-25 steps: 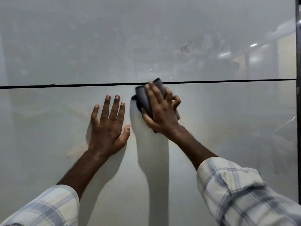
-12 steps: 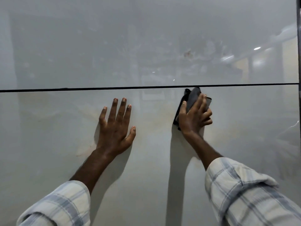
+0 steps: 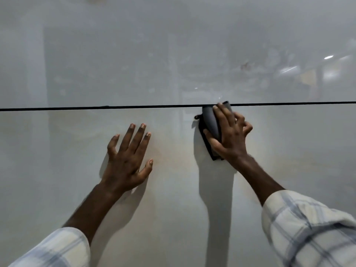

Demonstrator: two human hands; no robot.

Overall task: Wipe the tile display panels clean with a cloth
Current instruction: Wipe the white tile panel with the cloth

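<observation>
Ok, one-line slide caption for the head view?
Right hand presses a dark cloth against the lower tile panel just below the seam; left hand rests flat alongside.

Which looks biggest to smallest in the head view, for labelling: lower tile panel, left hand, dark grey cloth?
1. Glossy pale lower tile panel
2. Left hand
3. Folded dark grey cloth, though the right hand hides part of it.

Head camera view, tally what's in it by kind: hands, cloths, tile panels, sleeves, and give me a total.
Hands: 2, the left hand flat on the lower panel, the right hand holding the cloth
Cloths: 1, dark grey, at the seam
Tile panels: 2, the lower panel and the upper panel
Sleeves: 2, plaid, left sleeve and right sleeve
Total: 7
</observation>
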